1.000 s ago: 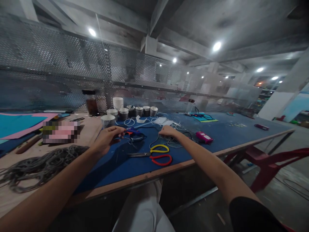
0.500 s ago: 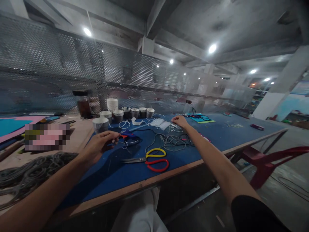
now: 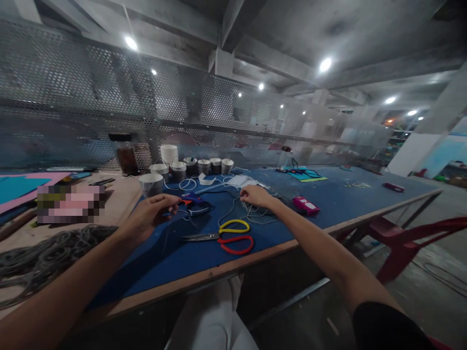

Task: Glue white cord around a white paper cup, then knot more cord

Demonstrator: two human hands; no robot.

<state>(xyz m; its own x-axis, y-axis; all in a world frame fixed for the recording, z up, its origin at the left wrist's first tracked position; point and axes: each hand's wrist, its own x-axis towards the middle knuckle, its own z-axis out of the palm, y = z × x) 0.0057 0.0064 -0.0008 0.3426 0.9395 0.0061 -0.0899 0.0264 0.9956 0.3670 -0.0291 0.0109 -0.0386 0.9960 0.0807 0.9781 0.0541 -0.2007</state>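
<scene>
My left hand [image 3: 155,211] is held above the blue tabletop with thumb and fingertips pinched together. A dark blue piece with an orange-red part [image 3: 196,199] lies right at those fingertips; whether it is gripped cannot be told. My right hand [image 3: 257,196] is also closed in a pinch, over loose grey cord [image 3: 260,216], and what it holds is too small to see. Between the hands and nearer to me rest open scissors [image 3: 218,236] with one yellow and one red handle. A magenta packet [image 3: 305,205] lies right of my right hand.
Several paper cups [image 3: 178,171] line the back, beside a cup stack [image 3: 169,154] and a dark-filled jar [image 3: 126,158]. A grey cord bundle [image 3: 47,260] covers the wooden board at left. The blue table [image 3: 346,199] extends right, near a red chair [image 3: 394,240].
My right hand has come left and nearer to me, from beside the white sheets to over the grey cord, uncovering the magenta packet. My left hand has stayed nearly in place, pinched.
</scene>
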